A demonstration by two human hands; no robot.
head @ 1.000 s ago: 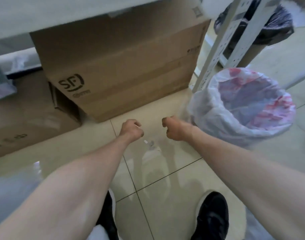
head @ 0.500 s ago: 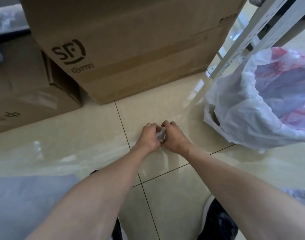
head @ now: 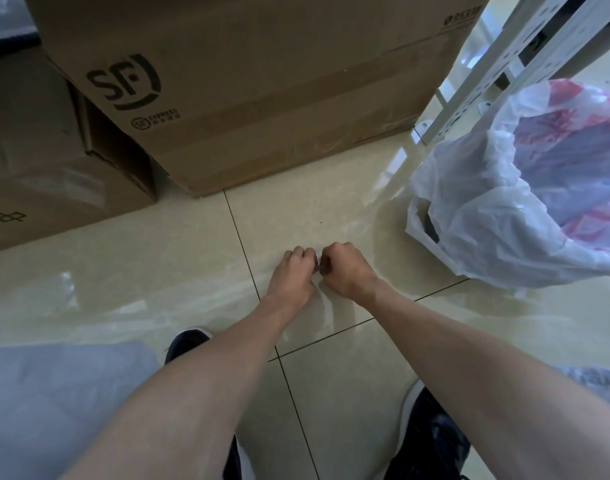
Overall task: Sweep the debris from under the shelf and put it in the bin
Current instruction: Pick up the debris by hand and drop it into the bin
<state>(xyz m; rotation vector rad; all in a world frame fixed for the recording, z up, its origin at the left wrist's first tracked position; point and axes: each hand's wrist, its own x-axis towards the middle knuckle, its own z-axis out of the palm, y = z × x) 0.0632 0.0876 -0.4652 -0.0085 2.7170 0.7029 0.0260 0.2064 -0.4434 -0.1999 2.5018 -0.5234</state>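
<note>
Head view: left hand and right hand, curled grips meeting over barely visible scrap; bin near right, open tile between.

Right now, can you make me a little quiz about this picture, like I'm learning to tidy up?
1. True or false: the two hands are pressed together on the floor.
2. Which side of the hands is the bin on? A) left B) right C) behind
3. What letters are printed on the big box?

Key:
1. True. The left hand and right hand meet, fingers curled around a small scrap that is mostly hidden.
2. B. The bin, lined with a white bag, stands to the right.
3. SF, on the box.
</note>
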